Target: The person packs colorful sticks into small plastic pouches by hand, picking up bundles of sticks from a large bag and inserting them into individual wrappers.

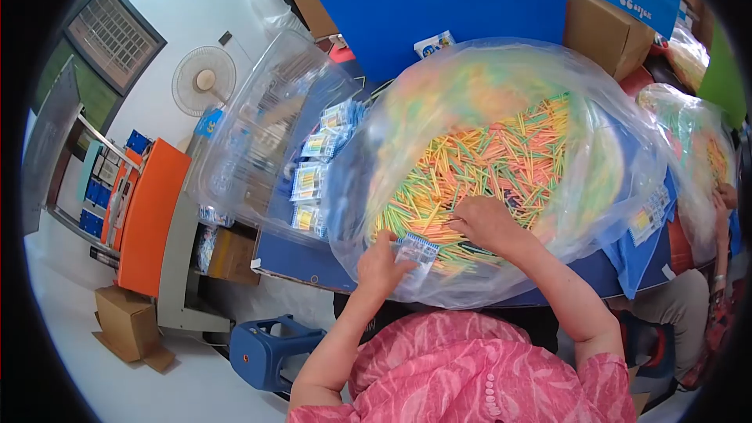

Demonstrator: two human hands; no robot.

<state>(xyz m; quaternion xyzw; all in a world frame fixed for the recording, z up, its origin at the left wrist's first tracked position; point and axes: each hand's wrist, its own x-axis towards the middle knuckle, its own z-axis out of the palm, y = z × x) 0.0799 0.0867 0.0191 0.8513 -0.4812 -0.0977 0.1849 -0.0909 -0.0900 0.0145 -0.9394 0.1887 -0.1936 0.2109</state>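
Note:
A large clear plastic bag (619, 164) lies wide open in front of me, full of thin sticks (486, 160) in yellow, orange, pink and green. My left hand (380, 268) grips a small clear packet (419, 253) with a blue-striped edge, held over the near left rim of the bag. Down among the sticks is my right hand (487, 224), its fingers curled in and pointing left. Whatever lies between those fingertips is hidden.
Filled packets (309, 182) stand in a row left of the bag, beside a clear plastic bin (243, 141). Cardboard boxes (607, 27) and a blue panel (439, 0) rise behind. A blue stool (270, 352) stands lower left. At far right, another person's hand (727, 194) touches a second bag.

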